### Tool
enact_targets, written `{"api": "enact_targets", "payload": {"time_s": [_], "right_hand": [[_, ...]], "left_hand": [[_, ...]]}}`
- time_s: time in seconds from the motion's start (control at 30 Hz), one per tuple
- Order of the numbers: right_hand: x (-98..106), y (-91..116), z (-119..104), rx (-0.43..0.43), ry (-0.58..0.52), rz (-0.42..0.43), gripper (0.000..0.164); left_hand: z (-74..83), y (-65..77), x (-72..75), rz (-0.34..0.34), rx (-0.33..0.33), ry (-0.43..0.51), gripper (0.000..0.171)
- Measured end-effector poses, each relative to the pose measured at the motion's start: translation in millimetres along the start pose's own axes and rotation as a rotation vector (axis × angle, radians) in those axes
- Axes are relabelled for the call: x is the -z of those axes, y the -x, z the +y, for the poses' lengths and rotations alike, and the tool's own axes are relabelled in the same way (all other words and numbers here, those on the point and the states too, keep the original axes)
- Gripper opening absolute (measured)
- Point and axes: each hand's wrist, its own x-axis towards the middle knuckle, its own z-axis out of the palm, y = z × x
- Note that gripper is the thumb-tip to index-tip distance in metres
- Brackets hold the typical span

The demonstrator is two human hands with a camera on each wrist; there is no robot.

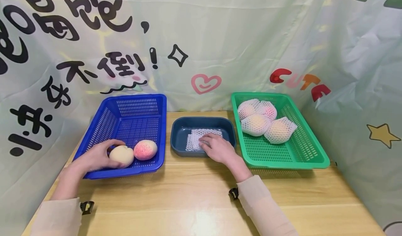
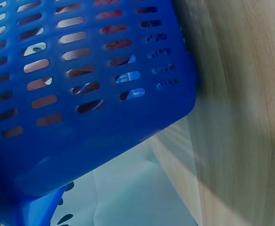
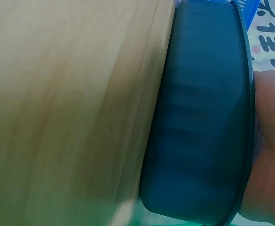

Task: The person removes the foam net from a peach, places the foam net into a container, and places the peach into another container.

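Observation:
In the head view my left hand [image 1: 98,155] curls round a pale peach [image 1: 121,156] at the near end of the blue basket [image 1: 162,134]. Thumb and fingers lie on opposite sides of that fruit. Just right of it rests a second peach [image 1: 146,149], pink and cream. My right hand [image 1: 218,148] reaches over the near rim of a dark blue tray [image 1: 176,133], its fingertips at the white foam nets [image 1: 193,141] lying inside. The wrist views mostly show the outer walls of the basket [image 2: 95,141] and the tray [image 3: 198,117]; part of the right hand [image 3: 271,141] appears there.
A green basket [image 1: 303,164] stands on the right, holding several peaches in foam nets [image 1: 280,130]. All three containers sit on a wooden table [image 1: 188,194]. A printed curtain [image 1: 213,37] hangs behind and along both sides.

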Motion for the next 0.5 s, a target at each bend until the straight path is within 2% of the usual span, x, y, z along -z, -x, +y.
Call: {"api": "enact_targets", "payload": {"time_s": [0.23,0.5], "right_hand": [[1.7,2.2,-0.4,0.014,-0.028,0.051,0.039],[3.9,7.2,-1.3,0.062,-0.074,0.155,0.038]], "left_hand": [[1.6,0.6,-0.3,0.015,-0.005,-0.008,0.085],[0.2,2.1,-0.5,0.045,-0.036,-0.032,0.081]]}}
